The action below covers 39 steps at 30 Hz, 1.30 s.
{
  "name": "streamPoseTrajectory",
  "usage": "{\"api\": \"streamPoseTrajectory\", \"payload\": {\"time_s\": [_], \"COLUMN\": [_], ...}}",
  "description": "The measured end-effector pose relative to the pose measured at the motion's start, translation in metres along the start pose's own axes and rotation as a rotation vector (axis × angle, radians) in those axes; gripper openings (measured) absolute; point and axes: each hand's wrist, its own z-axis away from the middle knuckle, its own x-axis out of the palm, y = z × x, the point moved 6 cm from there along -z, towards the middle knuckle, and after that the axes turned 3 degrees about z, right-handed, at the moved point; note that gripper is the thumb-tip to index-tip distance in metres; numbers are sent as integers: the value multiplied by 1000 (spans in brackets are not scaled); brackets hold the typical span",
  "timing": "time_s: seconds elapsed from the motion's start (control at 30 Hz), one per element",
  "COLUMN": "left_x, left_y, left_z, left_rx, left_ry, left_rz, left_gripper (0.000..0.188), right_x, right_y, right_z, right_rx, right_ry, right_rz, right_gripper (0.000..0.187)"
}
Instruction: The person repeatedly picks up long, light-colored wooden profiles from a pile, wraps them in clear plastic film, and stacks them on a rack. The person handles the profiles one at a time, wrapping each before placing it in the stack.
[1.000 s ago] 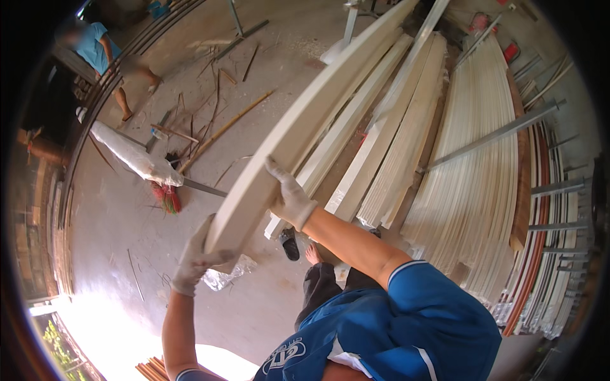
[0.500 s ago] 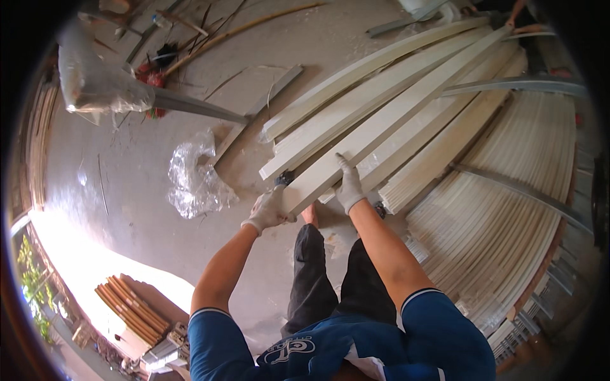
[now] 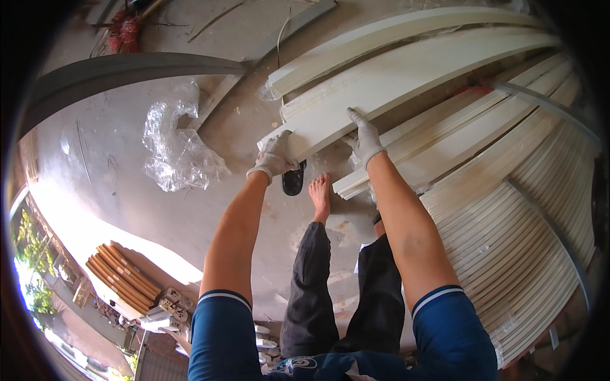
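A long cream-white board [image 3: 419,81] runs from my hands off toward the far right. My left hand [image 3: 273,156], in a pale work glove, is closed on the near end of it. Farther along, my right hand [image 3: 366,138], gloved as well, grips the right edge with the thumb on top. Beneath and beside this board lie more long boards; whether it rests fully on them I cannot tell. Another cream board [image 3: 381,52] lies on its far left side. To the right is a separate bundle of boards [image 3: 406,164].
A large stack of thin strips [image 3: 502,254] fills the right under a grey metal bar [image 3: 553,232]. Crumpled clear plastic [image 3: 175,143] lies on the floor at left, beside a metal post [image 3: 152,63]. My bare foot [image 3: 321,195] stands near a black slipper [image 3: 294,180].
The held board has shifted left and away from me, now over the left-hand boards, leaving a gap on its right. Both hands moved with it. My bare foot and the slipper now show clearly.
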Motion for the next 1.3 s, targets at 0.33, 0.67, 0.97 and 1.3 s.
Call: {"api": "streamPoseTrajectory", "payload": {"time_s": [0.33, 0.67, 0.97, 1.3], "left_x": [-9, 24, 40, 47], "left_y": [-11, -6, -17, -26], "left_z": [-10, -26, -23, -18], "left_rx": [-60, -108, -1, 294], "left_ry": [82, 222, 478, 534], "left_rz": [-185, -246, -296, -471], "left_gripper": [84, 81, 68, 108], "right_x": [16, 10, -18, -175], "right_y": [-9, 4, -58, -151], "right_z": [-4, -18, -1, 103], "right_rx": [-120, -168, -546, -1336], "right_ry": [-4, -149, -125, -60], "right_rz": [148, 143, 1423, 1137], "right_gripper": [52, 56, 63, 54]}}
